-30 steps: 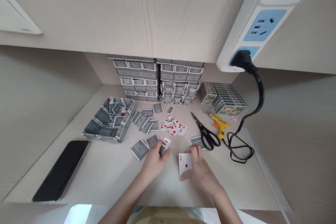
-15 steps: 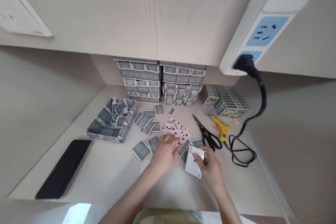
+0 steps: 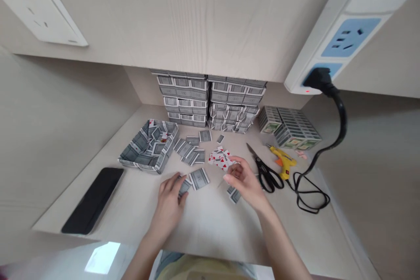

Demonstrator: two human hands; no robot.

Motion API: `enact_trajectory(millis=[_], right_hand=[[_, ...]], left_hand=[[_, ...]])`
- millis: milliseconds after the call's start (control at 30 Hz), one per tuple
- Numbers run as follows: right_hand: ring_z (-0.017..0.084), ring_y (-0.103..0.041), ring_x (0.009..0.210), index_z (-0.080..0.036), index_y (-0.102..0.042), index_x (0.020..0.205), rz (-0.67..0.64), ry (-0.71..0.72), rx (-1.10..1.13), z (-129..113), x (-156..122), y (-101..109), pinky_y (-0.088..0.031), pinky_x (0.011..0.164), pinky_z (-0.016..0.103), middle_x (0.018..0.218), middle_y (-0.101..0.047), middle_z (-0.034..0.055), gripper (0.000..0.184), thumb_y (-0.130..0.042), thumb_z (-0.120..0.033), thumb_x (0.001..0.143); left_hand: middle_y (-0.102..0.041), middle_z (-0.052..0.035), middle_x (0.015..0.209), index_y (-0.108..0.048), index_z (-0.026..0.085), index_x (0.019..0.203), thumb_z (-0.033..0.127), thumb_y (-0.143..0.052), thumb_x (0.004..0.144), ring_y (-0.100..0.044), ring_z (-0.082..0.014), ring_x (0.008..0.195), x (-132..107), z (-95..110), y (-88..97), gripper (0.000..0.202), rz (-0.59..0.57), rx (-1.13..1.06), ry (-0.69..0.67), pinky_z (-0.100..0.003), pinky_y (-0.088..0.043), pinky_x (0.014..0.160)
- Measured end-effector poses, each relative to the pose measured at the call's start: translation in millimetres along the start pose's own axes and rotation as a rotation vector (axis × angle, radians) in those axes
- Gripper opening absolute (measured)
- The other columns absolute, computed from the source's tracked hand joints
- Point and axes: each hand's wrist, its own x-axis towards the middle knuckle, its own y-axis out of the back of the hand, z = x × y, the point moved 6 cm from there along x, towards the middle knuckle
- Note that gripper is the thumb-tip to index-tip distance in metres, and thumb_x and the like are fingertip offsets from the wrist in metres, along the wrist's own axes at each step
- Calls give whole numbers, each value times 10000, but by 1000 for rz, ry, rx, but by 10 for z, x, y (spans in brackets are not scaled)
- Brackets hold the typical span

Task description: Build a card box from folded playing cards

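My left hand (image 3: 169, 201) lies on the desk with its fingers stretched flat, the tips on a face-down grey-backed card (image 3: 184, 186) beside another face-down card (image 3: 199, 178). My right hand (image 3: 244, 181) hovers with curled fingers at the near edge of a small heap of face-up red-suit cards (image 3: 219, 159). What its fingers hold, if anything, is hidden. A few face-down cards (image 3: 234, 194) lie just under its wrist. More grey-backed cards (image 3: 189, 152) are scattered behind.
A tray folded from cards (image 3: 138, 157) sits at the left, a black phone (image 3: 93, 200) nearer me. Stacked card boxes (image 3: 210, 103) and a row of decks (image 3: 288, 127) line the back. Scissors (image 3: 265, 170), a yellow glue gun (image 3: 284, 162) and its black cable (image 3: 311, 192) lie right.
The ace of diamonds in my right hand is out of sight as that hand went up to the red heap. My left hand drew back left onto a face-down card.
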Motion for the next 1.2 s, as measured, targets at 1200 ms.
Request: enact_trajectory(millis=[1200], right_hand=[[76,-530,457,-283,-309,1221,114,15,274,221,16,-87,-477,442,267,1251,-479,98,525,-551,-360,761]], left_hand=[[-461,-85,1160,-491,211,1148,268,-736,574,-486,-208,1073,648,384,-308,626,-227,-964,30,-341,-411,909]])
